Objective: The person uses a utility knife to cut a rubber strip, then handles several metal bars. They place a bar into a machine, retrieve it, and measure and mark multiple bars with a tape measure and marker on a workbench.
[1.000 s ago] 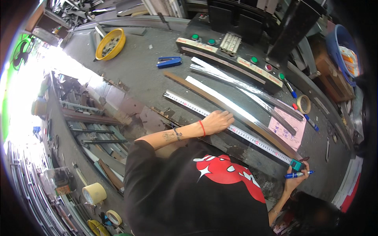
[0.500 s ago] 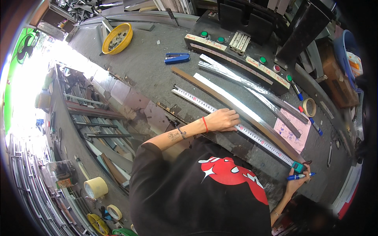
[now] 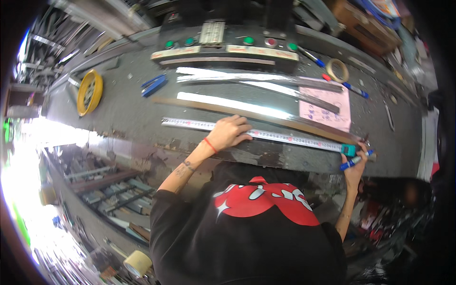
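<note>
Head view: 1 tape meas. (image 3: pixel 294 140), drawn out along nr. edge of bench (image 3: pixel 128 102), teal case at R end. L hand (image 3: pixel 230 133): fingers bent over blade, pinching or just resting, can't tell. R hand (image 3: pixel 356 162): closed round case, plus blue marker (image 3: pixel 350 164). Just beyond tape, approx. parallel: brown strip (image 3: pixel 318 127).

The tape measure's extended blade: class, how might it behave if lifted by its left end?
The long, thin blade would probably bend or buckle along its length. The bulkier teal case, at the right hand, likely makes that end heavier.
</note>
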The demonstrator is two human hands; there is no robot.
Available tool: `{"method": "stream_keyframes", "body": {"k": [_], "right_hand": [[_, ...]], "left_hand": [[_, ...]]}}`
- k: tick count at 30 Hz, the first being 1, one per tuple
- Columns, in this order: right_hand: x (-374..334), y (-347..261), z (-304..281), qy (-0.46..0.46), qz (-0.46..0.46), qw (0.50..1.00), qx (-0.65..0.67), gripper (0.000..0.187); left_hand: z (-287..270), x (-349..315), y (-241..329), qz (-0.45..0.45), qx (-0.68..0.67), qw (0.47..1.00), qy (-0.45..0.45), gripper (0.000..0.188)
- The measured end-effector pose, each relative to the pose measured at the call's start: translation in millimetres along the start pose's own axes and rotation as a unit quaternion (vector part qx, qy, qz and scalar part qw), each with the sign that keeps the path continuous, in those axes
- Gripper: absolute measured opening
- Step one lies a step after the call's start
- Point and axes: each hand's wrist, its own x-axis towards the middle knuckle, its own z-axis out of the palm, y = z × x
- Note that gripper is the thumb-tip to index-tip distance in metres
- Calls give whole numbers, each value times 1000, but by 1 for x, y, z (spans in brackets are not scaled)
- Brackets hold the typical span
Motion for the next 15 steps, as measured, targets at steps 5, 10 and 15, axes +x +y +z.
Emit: {"method": "stream_keyframes", "body": {"k": [5, 10, 15], "right_hand": [[5, -17, -4, -20, 46, 997, -51, 51], [9, -24, -7, -40, 89, 995, -31, 49], [12, -28, -11, -41, 70, 996, -44, 47]], "left_hand": [[-5, 6, 4, -29, -7, 999, -32, 28], [-5, 10, 3, -65, -15, 996, -55, 31], [-4, 9, 4, -81, -5, 995, -55, 33]]}}
